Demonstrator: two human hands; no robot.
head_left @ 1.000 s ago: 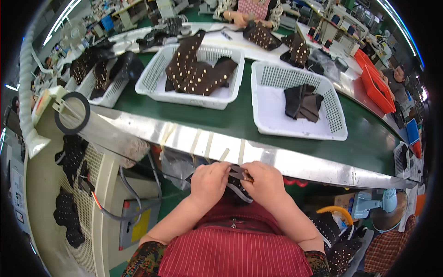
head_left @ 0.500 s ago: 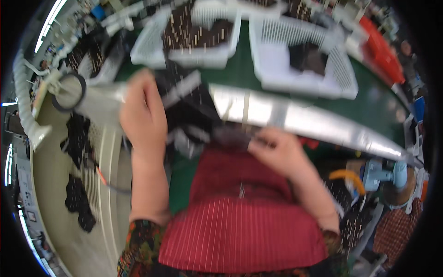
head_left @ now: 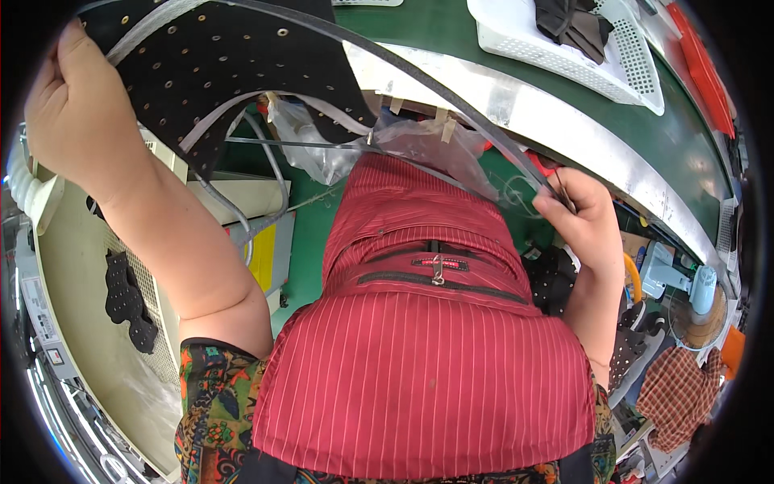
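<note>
My left hand [head_left: 85, 121], raised at the far left, is closed on the edge of a black fabric piece [head_left: 234, 60] dotted with small metal-looking rings and edged with pale grey bands. A long narrow dark strap [head_left: 451, 93] runs from the top of this piece down to the right. My right hand [head_left: 584, 214] pinches the strap's lower end between thumb and fingers. Something small, dark and metal-looking also shows at those fingertips; its kind I cannot make out. Between the hands the fabric hangs in the air above my red striped apron [head_left: 419, 363].
A white basket [head_left: 556, 52] with dark pieces stands on the green table [head_left: 435, 28] at the back right. The table's metal edge [head_left: 500, 97] crosses in front of me. A clear plastic bag [head_left: 302, 137] hangs below it. To the right is a small blue fan [head_left: 697, 298].
My left hand has moved up and left, my right hand to the right and slightly up. The black fabric, bunched before, is now spread out with its strap stretched between the hands.
</note>
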